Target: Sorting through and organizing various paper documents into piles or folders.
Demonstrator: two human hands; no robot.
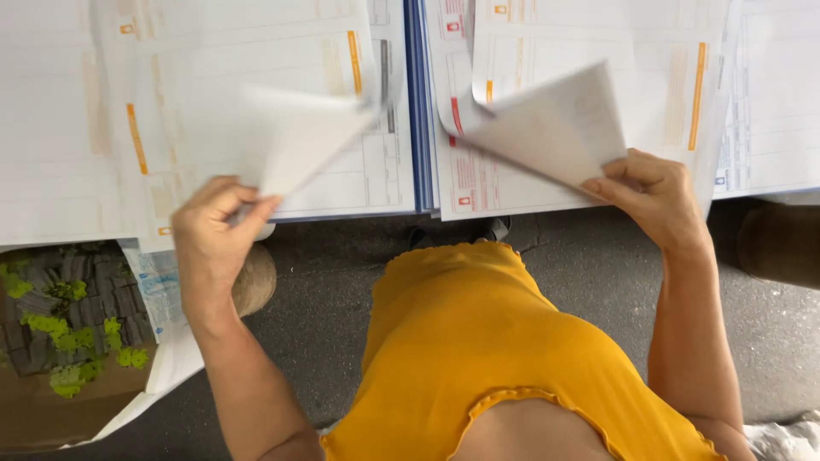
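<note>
My left hand [213, 226] pinches the lower corner of a white printed sheet [299, 141], lifted and blurred above the left stack of forms [77, 128]. My right hand [649, 192] grips the corner of another white sheet [555, 128], curled up off the right stack of forms [666, 68]. The forms are white with orange and red marks and lie in overlapping piles across a work surface. My orange top [478, 341] fills the lower middle of the view.
A blue edge [416, 102] separates the two groups of stacks. Below the surface lies dark grey floor [342, 290]. A cardboard box [51, 401] with grey and green pieces sits at lower left, paper hanging beside it. A brown object [781, 243] stands at right.
</note>
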